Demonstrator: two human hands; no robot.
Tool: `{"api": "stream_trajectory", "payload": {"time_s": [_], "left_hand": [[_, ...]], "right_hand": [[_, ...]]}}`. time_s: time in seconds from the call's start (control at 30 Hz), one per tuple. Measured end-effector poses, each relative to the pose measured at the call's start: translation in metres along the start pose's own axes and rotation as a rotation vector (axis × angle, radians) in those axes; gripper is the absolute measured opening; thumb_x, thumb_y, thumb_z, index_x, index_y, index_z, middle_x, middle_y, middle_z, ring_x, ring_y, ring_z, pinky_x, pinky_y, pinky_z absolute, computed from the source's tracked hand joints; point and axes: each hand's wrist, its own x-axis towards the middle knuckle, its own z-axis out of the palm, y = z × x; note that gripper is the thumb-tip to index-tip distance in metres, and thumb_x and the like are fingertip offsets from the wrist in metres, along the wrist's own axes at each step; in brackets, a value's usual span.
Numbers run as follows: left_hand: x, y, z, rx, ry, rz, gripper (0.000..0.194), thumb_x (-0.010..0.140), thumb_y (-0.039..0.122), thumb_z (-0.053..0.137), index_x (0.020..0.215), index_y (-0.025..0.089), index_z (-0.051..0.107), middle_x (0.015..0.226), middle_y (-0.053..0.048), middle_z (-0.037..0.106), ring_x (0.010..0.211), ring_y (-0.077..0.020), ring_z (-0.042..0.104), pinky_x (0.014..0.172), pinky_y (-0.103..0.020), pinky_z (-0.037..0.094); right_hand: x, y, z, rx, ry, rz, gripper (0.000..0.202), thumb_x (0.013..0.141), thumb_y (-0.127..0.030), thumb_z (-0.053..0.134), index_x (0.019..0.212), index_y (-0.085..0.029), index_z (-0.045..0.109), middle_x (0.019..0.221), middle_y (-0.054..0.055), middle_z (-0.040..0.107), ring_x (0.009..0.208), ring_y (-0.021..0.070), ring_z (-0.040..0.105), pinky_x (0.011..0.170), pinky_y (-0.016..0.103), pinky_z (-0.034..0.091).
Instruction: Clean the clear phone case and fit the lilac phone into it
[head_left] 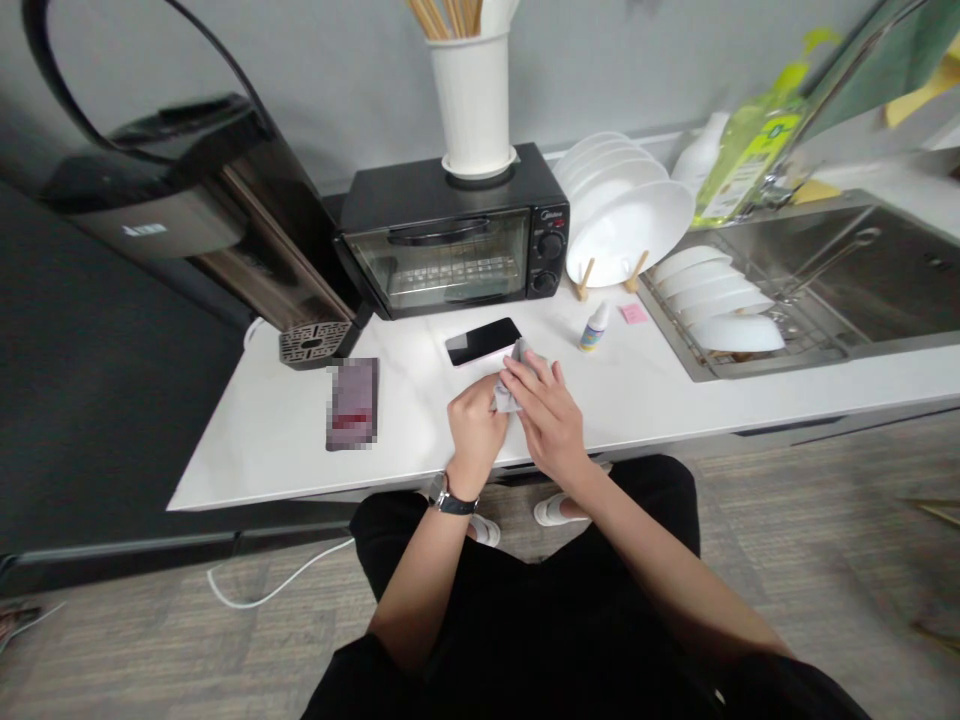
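Above the counter's front edge, my left hand [477, 420] is closed around a small grey cloth [507, 395]. The fingers of my right hand [551, 412] press on the same cloth from the right. Just behind the hands a black-screened phone [481, 341] lies flat on the white counter [285, 440]. A small white bottle [595, 327] with a coloured label stands to the right, beside a pink sticky note [633, 314]. What else may be between my hands is hidden by the cloth and fingers.
A purple pouch [352, 405] lies at the left near a black drink machine [311, 342]. Behind the phone stands a toaster oven [457, 250] with a white utensil holder [474, 105] on top. Plates [630, 230] stand in a rack, left of the sink [862, 290].
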Motion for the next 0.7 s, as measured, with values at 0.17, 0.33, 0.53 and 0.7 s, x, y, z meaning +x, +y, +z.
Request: {"api": "stream_trajectory", "payload": {"time_s": [0.17,0.33,0.53,0.7], "left_hand": [[0.002,-0.003,0.006,0.019,-0.022,0.010,0.025,0.096,0.010,0.054,0.075,0.018,0.067,0.071,-0.005,0.072,0.063,-0.0172,0.067,0.062,-0.029,0.050],[0.009,0.002,0.003,-0.002,-0.070,0.028,0.025,0.102,0.018,0.060,0.078,0.020,0.069,0.079,-0.005,0.075,0.075,-0.0177,0.071,0.071,-0.028,0.053],[0.012,0.006,0.010,0.045,-0.054,0.033,0.025,0.098,0.011,0.057,0.079,0.019,0.071,0.077,-0.005,0.075,0.071,-0.0173,0.070,0.068,-0.027,0.052],[0.008,0.001,0.005,0.025,-0.027,-0.031,0.025,0.096,0.012,0.055,0.074,0.018,0.065,0.068,-0.004,0.069,0.061,-0.0158,0.064,0.061,-0.028,0.047]], "right_hand": [[0.003,0.020,-0.002,-0.100,-0.128,-0.194,0.060,0.113,-0.012,0.036,0.170,-0.030,0.038,0.158,0.005,0.063,0.154,0.0194,0.051,0.134,0.049,0.035],[0.008,0.035,-0.015,-0.182,-0.020,-0.014,0.055,0.113,-0.017,0.039,0.167,-0.030,0.045,0.157,0.007,0.065,0.154,0.0252,0.052,0.131,0.057,0.040],[-0.002,0.013,-0.001,-0.190,0.023,0.092,0.063,0.113,-0.015,0.036,0.173,-0.031,0.030,0.164,0.007,0.058,0.162,0.0264,0.040,0.133,0.062,0.037],[-0.004,0.017,0.001,-0.159,-0.093,-0.112,0.066,0.113,-0.012,0.037,0.174,-0.034,0.025,0.164,0.002,0.056,0.158,0.0214,0.045,0.133,0.052,0.039]]}}
